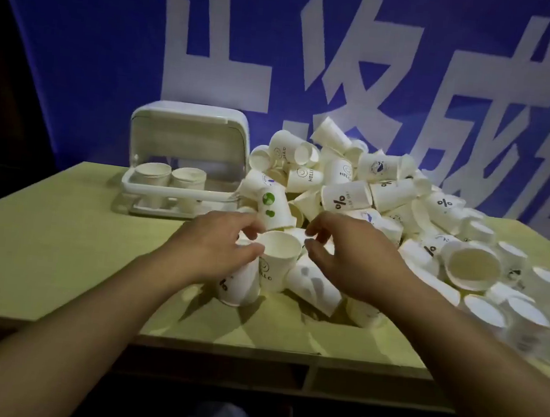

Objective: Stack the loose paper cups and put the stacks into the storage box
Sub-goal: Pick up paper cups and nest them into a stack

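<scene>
Two bare hands work at the near edge of the pale wooden tabletop (46, 236): the left hand (211, 246) grips an upright white paper cup (275, 258), the right hand (346, 259) hovers loosely curled, holding nothing. Behind, the big heap of loose white paper cups (369, 190) could slide if nudged. Farthest back-left, the white lidded storage box (183, 166) stands open, two short stacks inside.
</scene>
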{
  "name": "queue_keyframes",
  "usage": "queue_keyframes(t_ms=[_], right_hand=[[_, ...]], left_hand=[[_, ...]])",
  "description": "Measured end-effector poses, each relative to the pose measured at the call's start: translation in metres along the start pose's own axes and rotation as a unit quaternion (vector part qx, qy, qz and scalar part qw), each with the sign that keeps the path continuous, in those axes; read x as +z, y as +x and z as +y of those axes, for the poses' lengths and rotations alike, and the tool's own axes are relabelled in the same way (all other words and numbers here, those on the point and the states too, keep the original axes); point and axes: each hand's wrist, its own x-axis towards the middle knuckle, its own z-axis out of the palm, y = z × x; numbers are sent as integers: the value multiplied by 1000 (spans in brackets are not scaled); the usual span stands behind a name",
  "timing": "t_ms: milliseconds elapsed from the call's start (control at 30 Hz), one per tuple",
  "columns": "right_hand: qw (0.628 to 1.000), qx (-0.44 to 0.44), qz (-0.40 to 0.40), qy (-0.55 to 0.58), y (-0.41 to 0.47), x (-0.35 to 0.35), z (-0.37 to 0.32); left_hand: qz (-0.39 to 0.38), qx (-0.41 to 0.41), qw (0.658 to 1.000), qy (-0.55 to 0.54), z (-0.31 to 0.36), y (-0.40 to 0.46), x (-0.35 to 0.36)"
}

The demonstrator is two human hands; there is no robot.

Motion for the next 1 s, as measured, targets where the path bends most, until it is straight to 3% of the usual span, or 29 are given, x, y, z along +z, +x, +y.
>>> queue_keyframes(t_ms=[233,333,433,600,667,733,800,1000], right_hand=[[999,32,-7,26,1,45,-4],[999,28,13,37,3,58,-6],[997,28,53,38,3,67,-7],[986,21,122,110,1,76,-14],[980,6,128,154,0,81,-21],[972,-11,114,204,0,86,-31],[965,-36,96,241,0,89,-40],[942,-47,85,322,6,91,-42]], left_hand=[[-31,-33,997,55,-17,-14,26],[-30,-41,999,13,-24,-14,38],[43,-59,994,-81,-27,-13,44],[184,-141,937,-261,-45,-22,45],[222,-163,892,-358,-51,-27,45],[240,-179,843,-447,-48,-31,43],[228,-172,823,-492,-43,-34,42],[121,-104,880,-447,-44,-40,46]])
